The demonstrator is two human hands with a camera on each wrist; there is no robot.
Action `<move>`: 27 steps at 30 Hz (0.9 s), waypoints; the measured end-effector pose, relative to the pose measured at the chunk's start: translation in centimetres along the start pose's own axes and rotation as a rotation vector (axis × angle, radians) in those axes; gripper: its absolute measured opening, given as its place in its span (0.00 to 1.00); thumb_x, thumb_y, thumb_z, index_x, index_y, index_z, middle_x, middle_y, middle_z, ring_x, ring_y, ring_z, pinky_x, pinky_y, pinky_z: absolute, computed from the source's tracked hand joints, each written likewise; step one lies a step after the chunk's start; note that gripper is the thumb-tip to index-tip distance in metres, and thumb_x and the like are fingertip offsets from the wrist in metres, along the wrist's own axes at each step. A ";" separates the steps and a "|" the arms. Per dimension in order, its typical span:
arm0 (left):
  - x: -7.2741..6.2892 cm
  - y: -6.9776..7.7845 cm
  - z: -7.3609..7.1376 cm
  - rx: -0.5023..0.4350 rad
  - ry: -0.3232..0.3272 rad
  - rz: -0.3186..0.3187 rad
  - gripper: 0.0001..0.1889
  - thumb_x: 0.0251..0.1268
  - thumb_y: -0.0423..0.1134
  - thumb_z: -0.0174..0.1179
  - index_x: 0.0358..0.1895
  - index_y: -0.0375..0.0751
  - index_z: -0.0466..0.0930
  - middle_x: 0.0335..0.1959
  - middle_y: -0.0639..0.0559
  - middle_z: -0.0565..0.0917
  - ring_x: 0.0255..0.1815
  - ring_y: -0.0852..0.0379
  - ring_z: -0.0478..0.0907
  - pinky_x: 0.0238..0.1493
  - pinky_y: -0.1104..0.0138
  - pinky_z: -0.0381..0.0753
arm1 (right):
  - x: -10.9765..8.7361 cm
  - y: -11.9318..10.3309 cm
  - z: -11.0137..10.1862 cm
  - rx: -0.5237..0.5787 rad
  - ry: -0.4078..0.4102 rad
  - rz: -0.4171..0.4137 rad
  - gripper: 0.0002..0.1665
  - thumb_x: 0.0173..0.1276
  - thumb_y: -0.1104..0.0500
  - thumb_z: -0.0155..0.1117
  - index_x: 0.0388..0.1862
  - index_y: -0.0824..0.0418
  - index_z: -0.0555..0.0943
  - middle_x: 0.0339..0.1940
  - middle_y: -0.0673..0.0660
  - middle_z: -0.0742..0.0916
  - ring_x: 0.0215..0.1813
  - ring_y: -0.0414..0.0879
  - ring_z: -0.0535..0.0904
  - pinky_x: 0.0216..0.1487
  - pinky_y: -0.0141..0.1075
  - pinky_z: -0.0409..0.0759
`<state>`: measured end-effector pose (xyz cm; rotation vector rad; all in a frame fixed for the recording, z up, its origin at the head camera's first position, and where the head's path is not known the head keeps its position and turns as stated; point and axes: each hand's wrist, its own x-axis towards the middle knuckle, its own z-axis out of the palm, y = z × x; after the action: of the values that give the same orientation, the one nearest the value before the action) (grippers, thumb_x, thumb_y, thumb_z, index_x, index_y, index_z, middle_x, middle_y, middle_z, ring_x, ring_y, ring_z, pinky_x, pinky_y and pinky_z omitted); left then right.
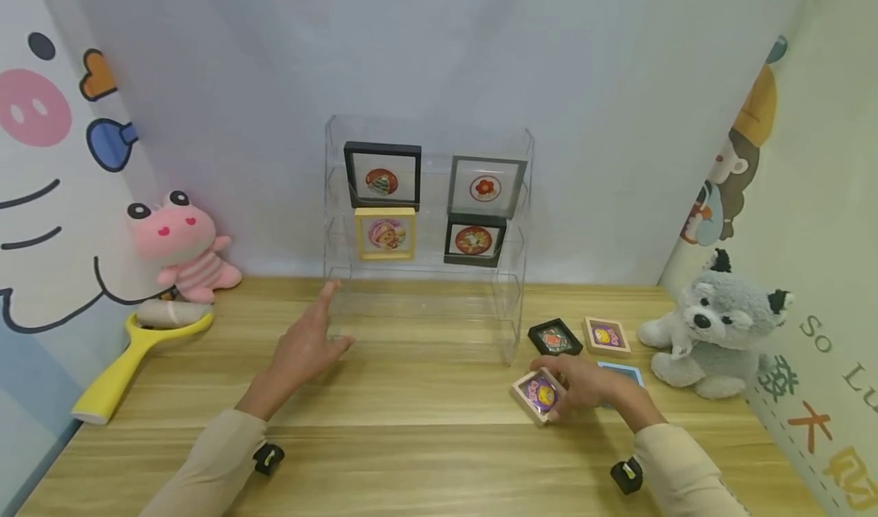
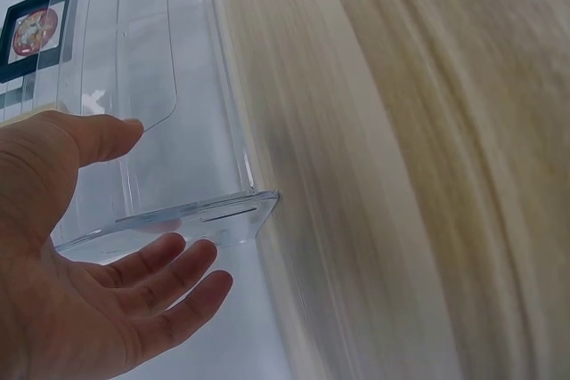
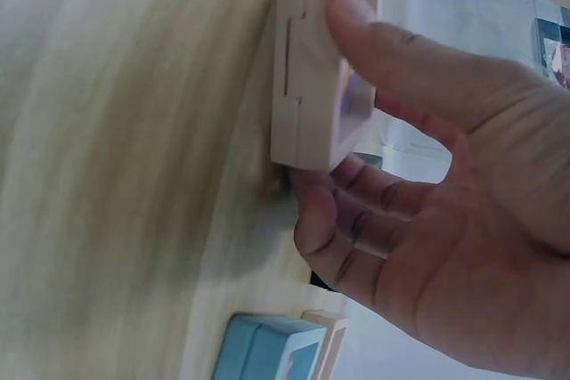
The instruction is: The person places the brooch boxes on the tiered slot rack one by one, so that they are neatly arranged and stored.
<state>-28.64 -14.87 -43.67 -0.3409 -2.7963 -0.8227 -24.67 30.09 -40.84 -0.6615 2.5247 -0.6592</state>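
Note:
My right hand (image 1: 583, 383) pinches a small beige display frame (image 1: 538, 395) with a purple and yellow picture inside. In the right wrist view the thumb lies on the front of the frame (image 3: 307, 68), and the other fingers curl behind and below it. A clear acrylic rack (image 1: 425, 303) stands in the middle of the table. My left hand (image 1: 305, 349) is beside its lower left side, thumb and fingers spread, holding nothing. In the left wrist view, the rack's clear side panel (image 2: 205, 215) is just beyond the fingers of the left hand (image 2: 80, 300).
The rack's tiers hold a black frame (image 1: 384, 147), a grey frame (image 1: 487, 158), a yellow frame (image 1: 386, 256) and another black frame (image 1: 473, 260). Right of it lie black (image 1: 554, 339), beige (image 1: 607, 336) and blue (image 1: 634, 376) frames, near a plush dog (image 1: 713, 334). Leftward are a pink plush (image 1: 181, 250) and yellow-handled roller (image 1: 113, 376).

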 end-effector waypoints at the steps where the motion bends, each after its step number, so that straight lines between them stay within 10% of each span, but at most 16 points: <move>1: 0.0 0.0 0.0 0.001 0.002 -0.002 0.53 0.56 0.42 0.72 0.79 0.50 0.44 0.55 0.28 0.79 0.43 0.36 0.82 0.26 0.54 0.80 | -0.1 0.0 0.0 0.002 0.002 0.001 0.43 0.51 0.60 0.81 0.64 0.64 0.72 0.44 0.57 0.83 0.44 0.47 0.79 0.45 0.41 0.79; 12: 0.0 0.2 -0.3 0.012 -0.004 -0.016 0.52 0.57 0.43 0.72 0.79 0.50 0.44 0.53 0.29 0.79 0.43 0.36 0.82 0.26 0.53 0.80 | -0.3 -0.2 1.0 -0.054 0.151 0.051 0.41 0.45 0.53 0.85 0.54 0.60 0.71 0.50 0.59 0.82 0.45 0.49 0.76 0.46 0.44 0.76; 27: -0.2 0.1 -0.1 0.004 0.036 -0.002 0.52 0.56 0.41 0.72 0.78 0.49 0.46 0.53 0.29 0.80 0.41 0.38 0.82 0.26 0.53 0.79 | -1.1 0.7 1.7 0.127 0.194 -0.040 0.40 0.53 0.62 0.79 0.59 0.60 0.65 0.32 0.56 0.79 0.29 0.42 0.74 0.29 0.32 0.75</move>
<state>-28.40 -14.82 -43.59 -0.3204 -2.7654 -0.8154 -23.18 30.68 -42.29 -0.6310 2.6229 -0.9300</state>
